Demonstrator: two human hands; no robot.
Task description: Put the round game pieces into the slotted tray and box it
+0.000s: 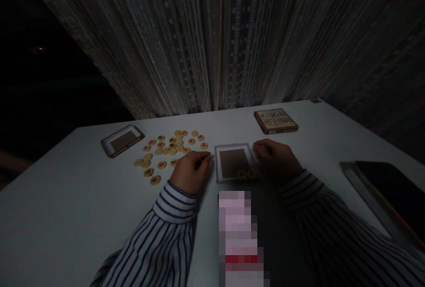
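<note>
A small open box tray [233, 161] with a brown inside lies on the white table [66, 216] between my hands. Two round wooden pieces [246, 174] lie at its near edge. My left hand [191, 169] rests to the left of the tray with fingers curled in a pinch toward it; what they hold is hidden. My right hand [275, 158] grips the tray's right side with bent fingers. Several round pale game pieces [171, 147] with red or dark marks lie scattered left of my left hand.
A second tray-like box half [122, 140] lies at the far left. A printed box lid [275, 120] sits at the far right. A dark flat device [392, 189] lies near the right table edge. A striped curtain [232, 34] hangs behind.
</note>
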